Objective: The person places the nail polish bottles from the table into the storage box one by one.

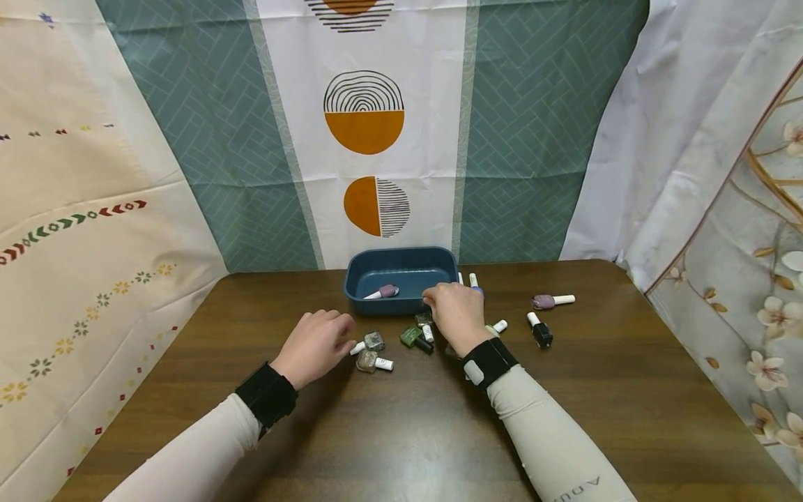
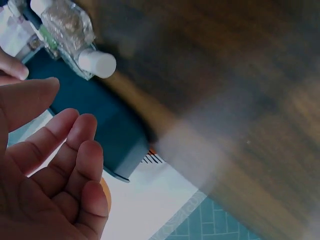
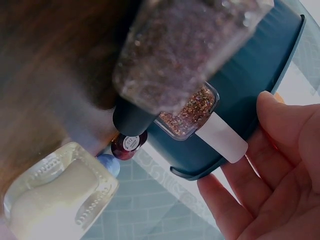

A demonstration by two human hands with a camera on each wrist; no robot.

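Note:
My left hand [image 1: 316, 346] hovers over the table with loosely curled fingers, beside two glittery clear nail polish bottles, a nearer one [image 1: 366, 361] and a farther one [image 1: 374, 340], both white-capped. Nothing sits between its fingers in the left wrist view. My right hand [image 1: 456, 315] is at the front right corner of a dark blue bin [image 1: 357, 307], fingers bent loosely at its rim. In the right wrist view a copper-glitter polish [image 3: 192, 112] overlaps the bin, its white cap beside my fingers. A mauve polish [image 1: 389, 291] lies inside the bin. Below it is a green polish [image 1: 410, 337] with a black cap.
Right of the bin lie a blue polish [image 1: 475, 282], a mauve polish [image 1: 544, 302] and a black polish [image 1: 541, 335], all white-capped. A pale yellow bottle [image 3: 62, 192] shows near my right hand. Patterned curtains [image 1: 527, 139] hang behind the table [image 1: 401, 432].

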